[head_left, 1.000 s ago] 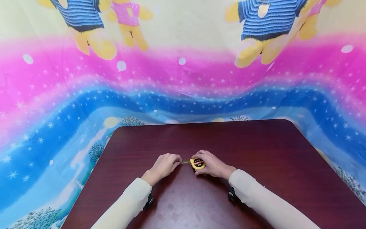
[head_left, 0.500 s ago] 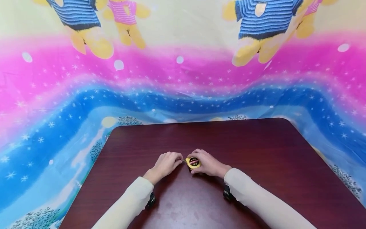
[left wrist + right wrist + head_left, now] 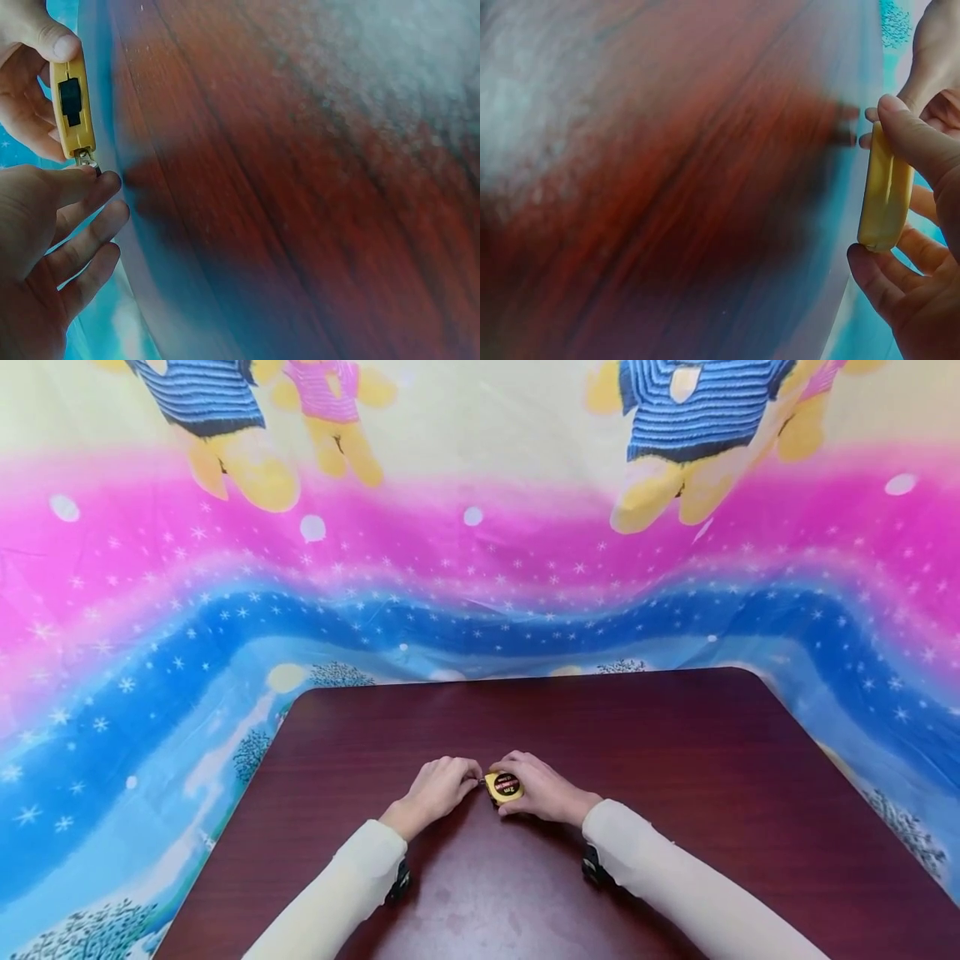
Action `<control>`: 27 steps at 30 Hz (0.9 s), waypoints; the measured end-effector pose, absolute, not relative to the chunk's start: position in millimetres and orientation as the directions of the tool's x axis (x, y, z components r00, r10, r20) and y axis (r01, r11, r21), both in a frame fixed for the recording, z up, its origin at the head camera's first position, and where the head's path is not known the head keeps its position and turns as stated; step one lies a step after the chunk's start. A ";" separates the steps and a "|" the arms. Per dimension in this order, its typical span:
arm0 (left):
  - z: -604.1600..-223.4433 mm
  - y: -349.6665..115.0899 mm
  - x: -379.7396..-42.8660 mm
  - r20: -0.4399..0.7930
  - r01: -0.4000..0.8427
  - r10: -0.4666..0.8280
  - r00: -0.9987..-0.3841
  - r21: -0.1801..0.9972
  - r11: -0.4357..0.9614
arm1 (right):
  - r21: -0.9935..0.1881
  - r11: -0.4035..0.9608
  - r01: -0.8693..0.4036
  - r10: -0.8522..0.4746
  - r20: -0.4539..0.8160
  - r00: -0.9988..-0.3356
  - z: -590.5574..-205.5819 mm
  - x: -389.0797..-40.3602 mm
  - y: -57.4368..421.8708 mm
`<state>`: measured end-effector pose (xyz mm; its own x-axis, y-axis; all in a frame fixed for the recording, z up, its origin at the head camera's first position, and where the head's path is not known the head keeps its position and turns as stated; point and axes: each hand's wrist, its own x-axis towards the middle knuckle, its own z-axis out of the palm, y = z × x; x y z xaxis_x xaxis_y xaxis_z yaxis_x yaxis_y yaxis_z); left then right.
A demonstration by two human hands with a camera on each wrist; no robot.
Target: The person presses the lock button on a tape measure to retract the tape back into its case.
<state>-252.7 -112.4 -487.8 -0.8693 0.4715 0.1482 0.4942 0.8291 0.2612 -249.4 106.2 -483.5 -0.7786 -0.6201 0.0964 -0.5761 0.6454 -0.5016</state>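
Note:
A yellow tape measure (image 3: 504, 785) with a black round label marked 2m is gripped by my right hand (image 3: 542, 787), thumb on one side and fingers on the other. My left hand (image 3: 438, 789) pinches the metal end hook (image 3: 88, 160) between thumb and index finger, right at the case's mouth. Only a very short bit of the tape shows between case and fingertips. On the case's edge, a black sliding lock (image 3: 70, 99) faces the left wrist view. In the right wrist view the plain yellow back of the case (image 3: 885, 195) sits between my right thumb and fingers.
Both hands are over a dark reddish-brown table (image 3: 600, 718) with rounded far corners. A printed cloth (image 3: 480, 568) with bears and snowflakes hangs behind and around it. Dark wrist devices (image 3: 592, 866) sit under the pale sleeves (image 3: 652, 860).
My right hand has brought the tape measure left toward my left hand. The stretch of yellow tape between them has shortened to almost nothing.

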 end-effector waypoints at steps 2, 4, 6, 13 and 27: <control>-488.4 -111.3 -252.7 0.150 0.501 0.478 -0.865 0.265 0.824 | -0.508 0.646 -0.570 -0.618 0.091 -0.781 -483.3 -248.7 104.9; -489.1 -109.9 -252.9 0.148 0.510 0.488 -0.860 0.270 0.817 | -0.507 0.659 -0.556 -0.611 0.071 -0.788 -483.6 -247.4 104.9; -489.9 -108.5 -253.2 0.148 0.516 0.494 -0.857 0.275 0.811 | -0.511 0.664 -0.545 -0.606 0.058 -0.793 -483.8 -246.1 105.0; -488.9 -106.6 -253.5 0.144 0.504 0.484 -0.863 0.279 0.817 | -0.503 0.663 -0.555 -0.611 0.065 -0.789 -484.8 -245.5 103.2; -483.2 -111.1 -255.2 0.137 0.496 0.478 -0.868 0.299 0.815 | -0.493 0.677 -0.546 -0.598 0.063 -0.799 -480.0 -249.8 103.9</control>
<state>-255.2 -111.1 -483.2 -0.8677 0.4777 0.1374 0.4961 0.8152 0.2989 -249.8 103.9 -480.0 -0.7989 -0.5982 0.0634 -0.5462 0.6772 -0.4930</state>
